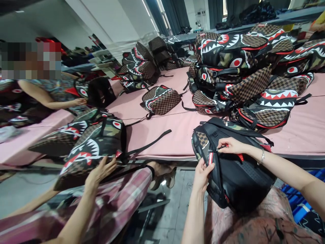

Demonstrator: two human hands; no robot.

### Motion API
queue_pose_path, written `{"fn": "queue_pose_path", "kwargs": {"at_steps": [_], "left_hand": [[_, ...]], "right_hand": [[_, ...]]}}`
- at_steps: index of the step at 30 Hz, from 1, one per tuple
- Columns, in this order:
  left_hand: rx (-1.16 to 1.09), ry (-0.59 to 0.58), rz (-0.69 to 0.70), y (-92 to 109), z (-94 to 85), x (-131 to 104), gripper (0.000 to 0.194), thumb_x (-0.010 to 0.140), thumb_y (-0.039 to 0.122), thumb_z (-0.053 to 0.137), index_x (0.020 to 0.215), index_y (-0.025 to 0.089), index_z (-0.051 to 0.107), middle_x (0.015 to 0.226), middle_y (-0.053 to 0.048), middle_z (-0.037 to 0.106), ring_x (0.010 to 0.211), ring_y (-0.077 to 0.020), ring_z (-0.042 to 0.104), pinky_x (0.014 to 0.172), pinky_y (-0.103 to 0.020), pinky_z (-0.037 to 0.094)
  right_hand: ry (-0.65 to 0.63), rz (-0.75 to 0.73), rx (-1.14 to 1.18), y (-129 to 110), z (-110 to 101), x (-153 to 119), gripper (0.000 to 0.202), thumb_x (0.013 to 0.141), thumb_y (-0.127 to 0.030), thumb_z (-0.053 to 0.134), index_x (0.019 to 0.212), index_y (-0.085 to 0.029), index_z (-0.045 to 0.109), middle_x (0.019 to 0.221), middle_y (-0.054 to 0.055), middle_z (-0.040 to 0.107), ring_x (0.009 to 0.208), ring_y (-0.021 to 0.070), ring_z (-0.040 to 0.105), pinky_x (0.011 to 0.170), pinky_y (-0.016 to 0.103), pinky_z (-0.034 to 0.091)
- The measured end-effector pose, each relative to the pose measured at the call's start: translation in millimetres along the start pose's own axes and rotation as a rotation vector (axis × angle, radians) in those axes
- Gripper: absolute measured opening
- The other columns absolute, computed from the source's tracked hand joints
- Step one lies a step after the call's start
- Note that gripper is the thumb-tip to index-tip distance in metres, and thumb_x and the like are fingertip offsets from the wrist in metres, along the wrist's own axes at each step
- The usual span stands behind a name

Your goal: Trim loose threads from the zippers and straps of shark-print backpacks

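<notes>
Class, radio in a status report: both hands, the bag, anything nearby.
Left hand grips black backpack edge. Right hand pinches zipper pull. A co-worker's hand on shark-print bag alongside.

I am in a bag workshop: a long pink tabletop [177,132] carries heaps of matching shark-mouth backpacks [248,71], more are stacked further back [142,66], and co-workers [50,98] sit along it, each handling one.

Backpack [236,176] bottom behind lap; pixel-blurred patch [30,60] upper left.
</notes>
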State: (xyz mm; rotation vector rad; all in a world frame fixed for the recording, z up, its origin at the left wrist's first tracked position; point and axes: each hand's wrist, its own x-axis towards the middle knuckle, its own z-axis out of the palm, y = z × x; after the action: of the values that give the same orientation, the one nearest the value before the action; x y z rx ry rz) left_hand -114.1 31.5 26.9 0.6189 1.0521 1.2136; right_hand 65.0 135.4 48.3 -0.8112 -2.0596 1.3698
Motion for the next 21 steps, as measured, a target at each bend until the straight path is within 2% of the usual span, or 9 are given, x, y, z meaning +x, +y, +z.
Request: {"fn": "queue_pose_path", "kwargs": {"at_steps": [3, 5, 7, 10, 13, 15, 18, 21], "left_hand": [[-0.015, 0.012, 0.007, -2, -0.9, 0, 0.048, 0.058, 0.021, 0.076, 0.104, 0.018, 0.061, 0.103, -0.007, 0.066, 0.091, -0.018, 0.062, 0.08, -0.026, 0.047], [-0.027, 0.018, 0.006, -3, -1.5, -1, 0.049, 0.059, 0.022, 0.075, 0.106, 0.018, 0.061, 0.106, -0.008, 0.065, 0.094, -0.0191, 0.061, 0.082, -0.027, 0.047], [-0.036, 0.024, 0.007, -4, -1.8, -2, 0.051, 0.058, 0.022, 0.076, 0.107, 0.018, 0.061, 0.108, -0.008, 0.065, 0.095, -0.0199, 0.061, 0.083, -0.028, 0.047], [-0.035, 0.027, 0.029, -6, -1.7, -2, 0.055, 0.057, 0.02, 0.076, 0.109, 0.019, 0.059, 0.109, -0.008, 0.064, 0.096, -0.0204, 0.06, 0.084, -0.03, 0.046], [0.007, 0.043, 0.071, -8, -1.7, -2, 0.057, 0.058, 0.019, 0.075, 0.112, 0.019, 0.057, 0.112, -0.008, 0.063, 0.1, -0.0201, 0.059, 0.088, -0.03, 0.044], [0.055, 0.05, 0.105, -9, -2.1, -3, 0.058, 0.058, 0.019, 0.075, 0.113, 0.018, 0.057, 0.114, -0.009, 0.062, 0.103, -0.0203, 0.057, 0.091, -0.031, 0.042], [0.113, 0.035, 0.136, -8, -3.3, -4, 0.055, 0.059, 0.02, 0.074, 0.112, 0.016, 0.057, 0.114, -0.009, 0.061, 0.104, -0.0206, 0.056, 0.095, -0.033, 0.039], [0.164, 0.023, 0.146, -9, -5.1, -4, 0.054, 0.062, 0.023, 0.072, 0.112, 0.016, 0.056, 0.112, -0.009, 0.062, 0.102, -0.021, 0.057, 0.095, -0.035, 0.039]], "right_hand": [[0.084, 0.068, 0.17, 6, 6, 0, 0.026, 0.071, -0.041, 0.06, 0.072, -0.017, 0.052, 0.058, -0.006, 0.048, 0.05, 0.007, 0.04, 0.048, 0.019, 0.033], [0.16, 0.149, 0.315, 12, 11, 1, 0.029, 0.075, -0.046, 0.055, 0.076, -0.018, 0.048, 0.051, -0.009, 0.041, 0.041, 0.0055, 0.033, 0.041, 0.018, 0.027], [0.229, 0.169, 0.386, 15, 16, 2, 0.031, 0.079, -0.049, 0.047, 0.084, -0.018, 0.047, 0.05, -0.01, 0.04, 0.038, 0.0055, 0.031, 0.039, 0.018, 0.026], [0.266, 0.085, 0.266, 16, 24, 5, 0.032, 0.078, -0.044, 0.052, 0.097, -0.018, 0.053, 0.068, -0.003, 0.057, 0.054, 0.0093, 0.05, 0.051, 0.021, 0.04], [0.186, 0.04, 0.079, 12, 29, 10, 0.035, 0.067, -0.036, 0.067, 0.098, -0.019, 0.061, 0.089, 0.001, 0.065, 0.079, 0.0157, 0.059, 0.072, 0.027, 0.045], [0.134, 0.051, 0.029, 10, 31, 15, 0.027, 0.064, -0.033, 0.071, 0.087, -0.019, 0.066, 0.086, 0.001, 0.067, 0.08, 0.0176, 0.061, 0.074, 0.028, 0.045], [0.11, 0.084, -0.01, 11, 33, 21, 0.013, 0.066, -0.027, 0.07, 0.074, -0.017, 0.067, 0.074, 0.001, 0.068, 0.072, 0.0171, 0.062, 0.068, 0.026, 0.044], [0.128, 0.068, -0.146, 12, 36, 21, 0.004, 0.071, -0.021, 0.065, 0.071, -0.017, 0.065, 0.074, 0.002, 0.066, 0.071, 0.0159, 0.06, 0.066, 0.025, 0.042]]}}
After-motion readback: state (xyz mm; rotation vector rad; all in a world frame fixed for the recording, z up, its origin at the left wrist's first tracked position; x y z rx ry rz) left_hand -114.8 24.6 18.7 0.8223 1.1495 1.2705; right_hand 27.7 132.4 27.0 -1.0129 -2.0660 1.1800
